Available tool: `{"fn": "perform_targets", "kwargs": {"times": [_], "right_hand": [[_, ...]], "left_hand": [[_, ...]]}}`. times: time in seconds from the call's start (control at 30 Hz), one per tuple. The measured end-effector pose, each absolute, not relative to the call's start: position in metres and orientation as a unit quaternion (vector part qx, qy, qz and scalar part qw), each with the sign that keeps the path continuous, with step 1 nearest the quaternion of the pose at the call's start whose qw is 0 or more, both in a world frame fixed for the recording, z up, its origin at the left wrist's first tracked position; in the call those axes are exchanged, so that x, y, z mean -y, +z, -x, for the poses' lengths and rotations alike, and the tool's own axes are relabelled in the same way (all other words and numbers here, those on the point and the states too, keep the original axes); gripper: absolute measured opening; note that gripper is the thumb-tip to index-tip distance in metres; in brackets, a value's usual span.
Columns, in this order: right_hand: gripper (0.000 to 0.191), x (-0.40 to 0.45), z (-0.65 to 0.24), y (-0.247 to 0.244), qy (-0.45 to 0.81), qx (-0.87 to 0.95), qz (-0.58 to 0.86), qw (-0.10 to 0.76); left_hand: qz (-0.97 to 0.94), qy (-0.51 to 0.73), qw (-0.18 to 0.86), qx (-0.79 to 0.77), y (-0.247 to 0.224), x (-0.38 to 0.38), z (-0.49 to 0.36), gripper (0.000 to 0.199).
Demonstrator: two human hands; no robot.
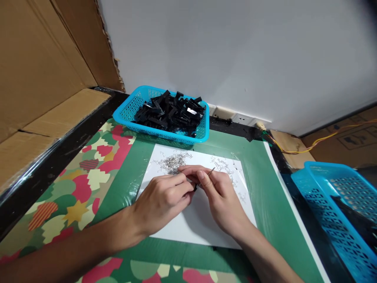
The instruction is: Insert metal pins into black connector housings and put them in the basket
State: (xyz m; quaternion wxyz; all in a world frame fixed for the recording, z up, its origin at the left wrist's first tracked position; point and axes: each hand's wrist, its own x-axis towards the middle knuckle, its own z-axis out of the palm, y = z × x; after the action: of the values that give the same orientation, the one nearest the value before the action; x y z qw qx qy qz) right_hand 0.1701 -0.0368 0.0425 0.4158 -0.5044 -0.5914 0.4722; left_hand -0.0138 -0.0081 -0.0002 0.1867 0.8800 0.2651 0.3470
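Observation:
Above a white sheet of paper (188, 228), my left hand (166, 198) and my right hand (220, 192) meet with fingertips pinched together. A small black piece (195, 187) shows between them, mostly hidden; my left fingers close on it. From my right hand, between thumb and index finger, sticks the end of a thin dark rod-like tool (211, 171). Just beyond my hands lies a heap of tiny bent metal wire pieces (174, 161). More loose wire pieces (220, 163) are scattered on the paper behind my right hand.
A blue plastic basket (159, 135) full of black plastic parts (173, 110) stands at the back. Another blue basket (332, 212) with dark contents is at the right. Cardboard (38, 51) walls the left side. Sockets (243, 118) and yellow-red wires (315, 147) run along the wall.

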Motion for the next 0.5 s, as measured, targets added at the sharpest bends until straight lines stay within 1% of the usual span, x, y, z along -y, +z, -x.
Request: {"fn": "perform_targets", "kwargs": {"times": [0.17,0.3,0.43,0.5], "right_hand": [[0.039,0.039,-0.167,0.042,0.439,0.603,0.527,0.408],[0.040,0.041,-0.163,0.038,0.441,0.598,0.531,0.407],[0.038,0.043,-0.167,0.039,0.454,0.590,0.512,0.428],[0.036,0.044,-0.178,0.044,0.413,0.627,0.490,0.443]], "left_hand": [[-0.873,0.350,0.199,-0.275,-0.002,0.008,0.013,0.016],[-0.868,0.355,0.211,-0.275,0.000,0.006,0.011,0.018],[-0.865,0.378,0.200,-0.264,0.004,0.006,0.010,0.015],[-0.859,0.386,0.206,-0.266,0.006,0.006,0.010,0.011]]}}
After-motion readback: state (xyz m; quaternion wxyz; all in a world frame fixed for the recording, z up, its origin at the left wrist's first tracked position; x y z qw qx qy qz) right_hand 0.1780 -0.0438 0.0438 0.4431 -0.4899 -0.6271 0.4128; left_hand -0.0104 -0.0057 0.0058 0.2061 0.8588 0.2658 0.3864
